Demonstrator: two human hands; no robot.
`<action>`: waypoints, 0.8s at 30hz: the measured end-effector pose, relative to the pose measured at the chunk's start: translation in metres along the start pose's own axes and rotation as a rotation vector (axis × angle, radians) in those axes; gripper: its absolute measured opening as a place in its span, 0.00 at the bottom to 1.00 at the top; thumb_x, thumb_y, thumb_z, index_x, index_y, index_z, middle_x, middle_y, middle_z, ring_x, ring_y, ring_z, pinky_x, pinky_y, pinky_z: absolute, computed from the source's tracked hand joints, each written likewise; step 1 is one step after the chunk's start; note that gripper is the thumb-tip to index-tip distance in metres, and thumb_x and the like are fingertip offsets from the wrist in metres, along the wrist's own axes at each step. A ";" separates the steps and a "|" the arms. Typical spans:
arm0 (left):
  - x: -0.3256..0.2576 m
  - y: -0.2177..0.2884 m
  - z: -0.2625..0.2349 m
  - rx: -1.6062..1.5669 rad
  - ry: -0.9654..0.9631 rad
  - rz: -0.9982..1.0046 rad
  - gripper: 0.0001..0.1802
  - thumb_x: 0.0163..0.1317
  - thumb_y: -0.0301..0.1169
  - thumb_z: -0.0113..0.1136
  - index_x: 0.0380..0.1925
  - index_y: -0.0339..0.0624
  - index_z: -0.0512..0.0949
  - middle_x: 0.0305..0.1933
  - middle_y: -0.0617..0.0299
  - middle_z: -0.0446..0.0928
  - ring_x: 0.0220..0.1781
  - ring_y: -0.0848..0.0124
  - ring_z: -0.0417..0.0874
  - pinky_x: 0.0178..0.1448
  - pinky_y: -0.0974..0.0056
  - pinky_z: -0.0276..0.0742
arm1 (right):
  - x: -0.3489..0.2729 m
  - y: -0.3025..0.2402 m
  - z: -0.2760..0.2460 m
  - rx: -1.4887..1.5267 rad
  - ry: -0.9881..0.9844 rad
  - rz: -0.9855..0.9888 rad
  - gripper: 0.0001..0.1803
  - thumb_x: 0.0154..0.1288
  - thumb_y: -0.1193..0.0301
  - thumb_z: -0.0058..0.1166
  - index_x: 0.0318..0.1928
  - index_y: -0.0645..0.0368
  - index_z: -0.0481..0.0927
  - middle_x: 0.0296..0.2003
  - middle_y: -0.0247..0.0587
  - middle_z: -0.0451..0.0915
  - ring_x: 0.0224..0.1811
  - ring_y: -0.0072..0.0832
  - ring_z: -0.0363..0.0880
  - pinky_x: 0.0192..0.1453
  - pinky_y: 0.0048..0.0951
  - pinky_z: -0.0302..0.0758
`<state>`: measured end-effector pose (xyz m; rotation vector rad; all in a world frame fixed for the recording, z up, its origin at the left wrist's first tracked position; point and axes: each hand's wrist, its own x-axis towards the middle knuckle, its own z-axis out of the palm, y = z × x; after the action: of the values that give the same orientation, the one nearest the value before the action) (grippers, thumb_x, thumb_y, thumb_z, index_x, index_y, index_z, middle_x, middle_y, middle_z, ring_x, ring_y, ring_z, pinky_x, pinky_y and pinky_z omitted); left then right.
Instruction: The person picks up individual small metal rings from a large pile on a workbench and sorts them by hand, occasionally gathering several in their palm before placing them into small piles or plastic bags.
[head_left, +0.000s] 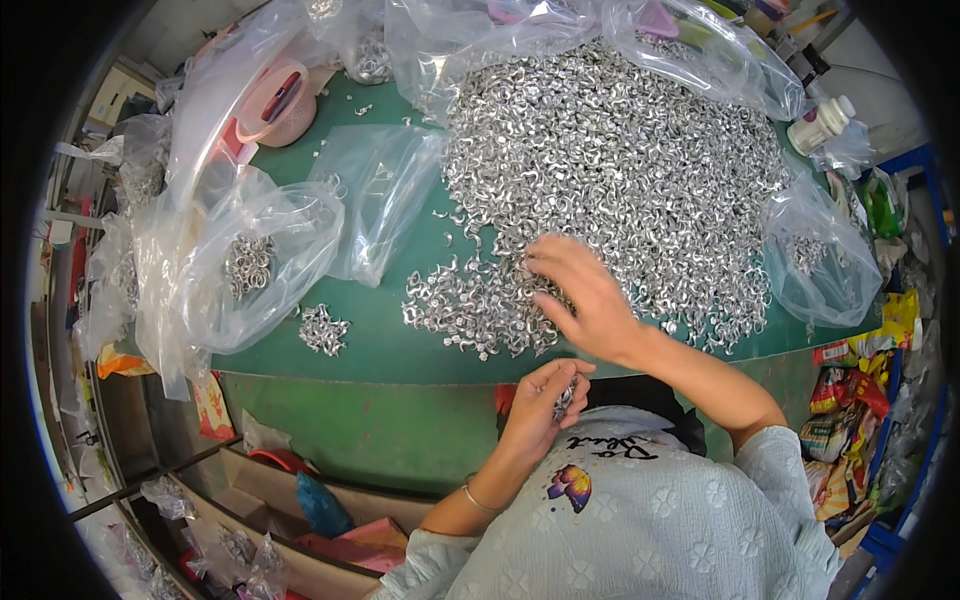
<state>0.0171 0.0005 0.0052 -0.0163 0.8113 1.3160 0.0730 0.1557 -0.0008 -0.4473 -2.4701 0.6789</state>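
Observation:
Small curved silver metal pieces [620, 170] lie in a large heap on the green table, thinning into a smaller spread [465, 310] at its left front. Over the border between the two reaches my right hand [585, 300], thumb and fingers apart, fingertips at the loose pieces and slightly blurred. I see nothing held in it. My left hand [548, 398] is at the table's front edge, fingers curled round a few of the silver metal pieces [565, 395]. How many it holds is hidden by the fingers.
A small separate pile [323, 330] of pieces lies front left, beside a clear bag [265, 270] holding silver rings. Farther back stand a pink basket [280, 110] and more plastic bags. To the right are another clear bag [825, 260] and a white bottle [822, 125].

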 end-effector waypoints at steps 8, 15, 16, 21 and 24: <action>0.002 -0.001 0.000 0.005 -0.033 -0.001 0.13 0.66 0.34 0.45 0.39 0.33 0.72 0.23 0.67 0.66 0.21 0.81 0.63 0.20 0.78 0.55 | 0.001 -0.005 0.002 -0.243 -0.131 0.078 0.39 0.51 0.55 0.58 0.58 0.67 0.62 0.61 0.65 0.51 0.64 0.56 0.51 0.66 0.52 0.47; 0.000 -0.001 0.001 -0.016 -0.027 0.007 0.13 0.67 0.34 0.45 0.37 0.34 0.72 0.23 0.66 0.66 0.21 0.81 0.64 0.20 0.78 0.55 | 0.003 -0.013 0.013 -0.083 -0.160 0.032 0.33 0.55 0.58 0.55 0.57 0.63 0.63 0.64 0.59 0.48 0.64 0.53 0.49 0.66 0.52 0.46; -0.001 -0.001 0.002 -0.017 -0.027 0.007 0.13 0.67 0.34 0.45 0.37 0.34 0.73 0.23 0.66 0.66 0.21 0.81 0.65 0.20 0.78 0.55 | 0.003 -0.013 0.014 -0.066 -0.157 0.029 0.32 0.56 0.58 0.55 0.57 0.63 0.64 0.64 0.59 0.48 0.64 0.53 0.48 0.66 0.53 0.46; -0.001 0.000 0.005 0.001 -0.041 0.014 0.14 0.67 0.35 0.45 0.36 0.34 0.73 0.23 0.66 0.66 0.21 0.81 0.65 0.20 0.78 0.56 | 0.005 -0.015 0.013 -0.012 -0.144 -0.013 0.30 0.55 0.59 0.56 0.54 0.64 0.68 0.61 0.61 0.53 0.61 0.54 0.54 0.66 0.52 0.48; -0.002 0.000 0.006 -0.001 -0.046 0.021 0.14 0.67 0.36 0.45 0.36 0.34 0.73 0.22 0.66 0.66 0.21 0.80 0.64 0.20 0.77 0.56 | 0.009 -0.015 0.017 0.107 -0.183 -0.047 0.28 0.56 0.61 0.55 0.54 0.63 0.66 0.62 0.57 0.53 0.62 0.51 0.54 0.67 0.51 0.48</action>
<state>0.0204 0.0014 0.0100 0.0220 0.7737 1.3322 0.0539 0.1412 -0.0014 -0.2965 -2.5895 0.8613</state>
